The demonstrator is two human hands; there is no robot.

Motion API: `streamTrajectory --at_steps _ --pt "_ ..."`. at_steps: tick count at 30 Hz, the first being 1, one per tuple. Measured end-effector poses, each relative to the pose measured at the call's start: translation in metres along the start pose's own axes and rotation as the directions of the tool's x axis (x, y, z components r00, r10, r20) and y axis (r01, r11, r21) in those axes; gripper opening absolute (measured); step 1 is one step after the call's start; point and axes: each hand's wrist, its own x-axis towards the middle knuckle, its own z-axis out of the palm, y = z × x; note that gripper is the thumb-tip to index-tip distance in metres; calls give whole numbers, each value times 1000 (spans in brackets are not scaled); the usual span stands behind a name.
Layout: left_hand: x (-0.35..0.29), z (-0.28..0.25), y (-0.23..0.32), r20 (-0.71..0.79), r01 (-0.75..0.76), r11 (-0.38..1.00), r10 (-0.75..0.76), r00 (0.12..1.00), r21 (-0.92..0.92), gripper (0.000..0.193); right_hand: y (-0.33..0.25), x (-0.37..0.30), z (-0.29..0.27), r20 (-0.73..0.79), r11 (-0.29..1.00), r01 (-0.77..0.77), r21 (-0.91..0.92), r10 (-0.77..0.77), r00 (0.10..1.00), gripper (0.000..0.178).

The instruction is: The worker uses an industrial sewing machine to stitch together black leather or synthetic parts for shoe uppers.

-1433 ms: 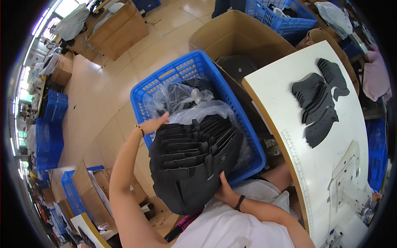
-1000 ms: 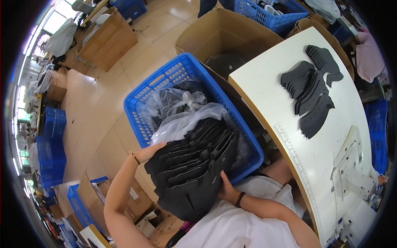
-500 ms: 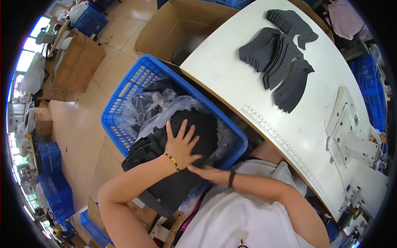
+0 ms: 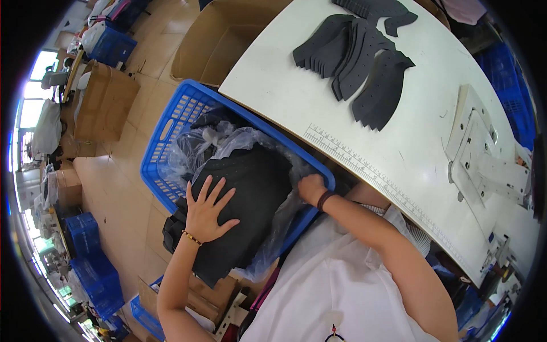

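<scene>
A stack of dark grey cut pieces (image 4: 256, 182) lies in a clear plastic bag (image 4: 273, 236) inside a blue plastic basket (image 4: 176, 122). My left hand (image 4: 208, 215) rests on the stack, open, with its fingers spread flat. At the basket's right side my right hand (image 4: 312, 190) is closed beside the rim, its fingers curled on the edge of the bag. Part of its grip is hidden from view. More of the dark pieces hang over the near left edge of the basket.
A white table (image 4: 273, 74) with a printed ruler stands to the right. Fanned dark cut pieces (image 4: 380, 91) lie on it, near a white metal machine plate (image 4: 476, 154). An open cardboard box (image 4: 222, 43) stands beyond the basket. Another carton (image 4: 108, 102) is on the left.
My left hand has slid left and flattened over the stack. My right hand has moved from the stack to the bag's edge by the rim and closed. The view has shifted.
</scene>
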Motion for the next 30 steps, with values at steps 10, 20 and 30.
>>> streamTrajectory --at_steps 10,20,30 --pt "1 -3 8 20 -25 1000 25 999 -7 67 -15 26 8 -48 859 -135 494 182 982 18" --pt "-16 -14 -34 11 -57 992 59 998 -113 72 13 -64 -21 -644 659 286 696 395 655 6" --pt "-16 -15 -40 79 -94 984 106 991 -150 73 -7 -91 -65 -874 832 431 350 125 469 2"
